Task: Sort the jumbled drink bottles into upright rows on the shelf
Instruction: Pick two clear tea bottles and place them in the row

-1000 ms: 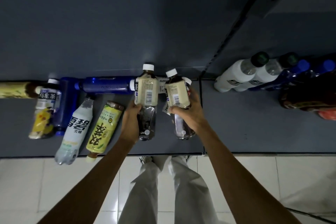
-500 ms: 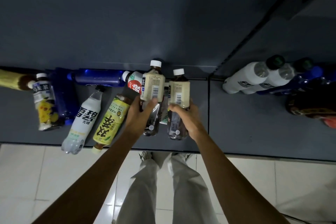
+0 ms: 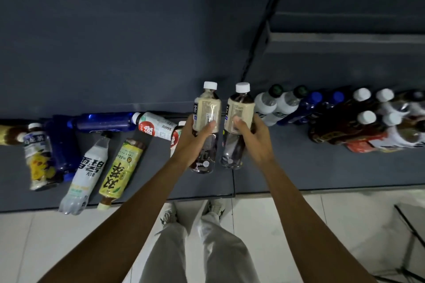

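Dark grey shelf (image 3: pixel 299 167), dim light, tiled floor below. Your left hand (image 3: pixel 195 142) is wrapped round the mid-body of one beige-label tea bottle (image 3: pixel 207 112), thumb across the label; your right hand (image 3: pixel 253 142) is curled the same way round the second tea bottle (image 3: pixel 240 110). Both are upright, caps up, side by side over the seam between shelf sections. I can't tell whether their bases touch the shelf.

Judgement: you're carrying the pair toward the standing group on the right. Nearest there are the white bottles with dark caps (image 3: pixel 273 105), then the blue-capped ones (image 3: pixel 315 103).

- Grip sits about mid-height. Keep the bottles vertical and set the bases flat before letting go.
- Place the right one first, just beside the white bottles, then the left against it. Don't clip the standing row; they look close-packed and could topple in a chain.
- Keep your left forearm clear of the lying juice bottle (image 3: pixel 158 125).

Unsorted on the left: white soda bottle (image 3: pixel 87 167), yellow-label tea (image 3: pixel 119 170), long blue bottle (image 3: pixel 103 122).
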